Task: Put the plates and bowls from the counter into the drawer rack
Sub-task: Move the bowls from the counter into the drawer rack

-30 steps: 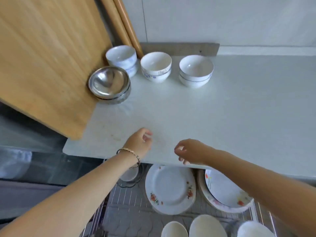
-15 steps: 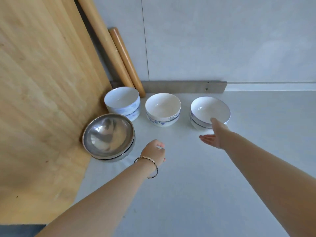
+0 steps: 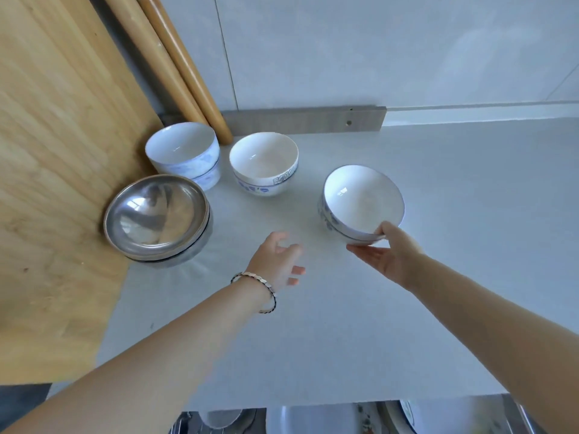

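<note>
Gripping white blue-patterned bowls | stacked | right hand

Home kitchen: bowls on white counter.

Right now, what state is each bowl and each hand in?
Right hand: gripping the blue-rimmed bowl stack.
Blue-rimmed bowl stack: two nested, tilted, thumb on the rim.
Left hand: empty, blurred, above the counter.
Middle white bowl: upright, empty, standing alone.
Blue-patterned bowls: stacked upright, empty.
Steel bowls: stacked, against the wooden board.
</note>
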### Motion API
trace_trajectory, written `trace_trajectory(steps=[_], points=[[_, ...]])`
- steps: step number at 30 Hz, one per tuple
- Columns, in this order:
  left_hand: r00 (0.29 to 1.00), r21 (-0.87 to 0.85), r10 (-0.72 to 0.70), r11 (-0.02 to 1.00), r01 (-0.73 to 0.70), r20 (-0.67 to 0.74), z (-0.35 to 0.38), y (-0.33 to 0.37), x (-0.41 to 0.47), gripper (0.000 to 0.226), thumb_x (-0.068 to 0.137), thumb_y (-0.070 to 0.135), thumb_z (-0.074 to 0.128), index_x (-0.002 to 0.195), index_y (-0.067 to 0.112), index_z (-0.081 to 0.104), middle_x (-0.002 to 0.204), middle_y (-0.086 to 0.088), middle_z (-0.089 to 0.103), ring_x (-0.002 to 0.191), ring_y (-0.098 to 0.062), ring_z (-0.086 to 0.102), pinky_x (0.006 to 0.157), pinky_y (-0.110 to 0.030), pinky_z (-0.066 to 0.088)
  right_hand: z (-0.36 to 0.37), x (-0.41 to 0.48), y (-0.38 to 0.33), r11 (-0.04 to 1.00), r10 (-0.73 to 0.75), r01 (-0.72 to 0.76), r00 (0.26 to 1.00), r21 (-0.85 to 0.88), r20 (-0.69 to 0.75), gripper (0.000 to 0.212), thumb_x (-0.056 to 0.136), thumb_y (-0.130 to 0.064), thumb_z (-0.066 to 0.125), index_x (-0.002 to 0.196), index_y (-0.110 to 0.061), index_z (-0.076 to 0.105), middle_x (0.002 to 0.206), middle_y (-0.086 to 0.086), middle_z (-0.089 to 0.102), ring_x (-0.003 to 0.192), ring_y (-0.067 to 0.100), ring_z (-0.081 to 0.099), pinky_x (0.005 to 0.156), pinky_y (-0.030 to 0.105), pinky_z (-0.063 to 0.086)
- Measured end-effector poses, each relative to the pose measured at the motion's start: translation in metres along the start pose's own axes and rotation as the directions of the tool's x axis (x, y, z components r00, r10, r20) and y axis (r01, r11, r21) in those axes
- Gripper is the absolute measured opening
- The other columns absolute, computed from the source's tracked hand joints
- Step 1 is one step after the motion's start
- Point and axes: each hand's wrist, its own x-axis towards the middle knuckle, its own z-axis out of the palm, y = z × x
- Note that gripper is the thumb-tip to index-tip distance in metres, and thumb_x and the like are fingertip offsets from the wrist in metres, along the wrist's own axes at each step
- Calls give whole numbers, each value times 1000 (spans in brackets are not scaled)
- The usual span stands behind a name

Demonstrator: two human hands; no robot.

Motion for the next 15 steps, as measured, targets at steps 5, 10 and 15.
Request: trace_trajectory(steps=[5,10,15], points=[[977,17,-94,996,93,192,35,2,-63,29,90,46,49,115,31,47,108,-12,57,78,-29,68,69,-38,58,-78,-75,17,964,138,-104,982,-246,125,18,87,-2,38,100,1,49,88,29,63,64,32,71,63,30,62],[959,176,-133,980,91,249,73,-38,-144,10,93,17,49,89,25,54,80,-12,65,60,-25,68,62,-35,59,-150,-153,31,848,182,-55,964,-527,192,18,85,0,45,95,-7,58,81,18,66,62,25,69,59,26,61],[958,175,-189,973,152,215,113,-109,-205,29,88,-1,48,90,27,52,56,-2,71,58,-25,70,62,-34,62,-219,-195,53,656,307,-36,925,-754,222,35,86,-3,52,116,-22,52,93,14,69,68,21,70,75,31,60]])
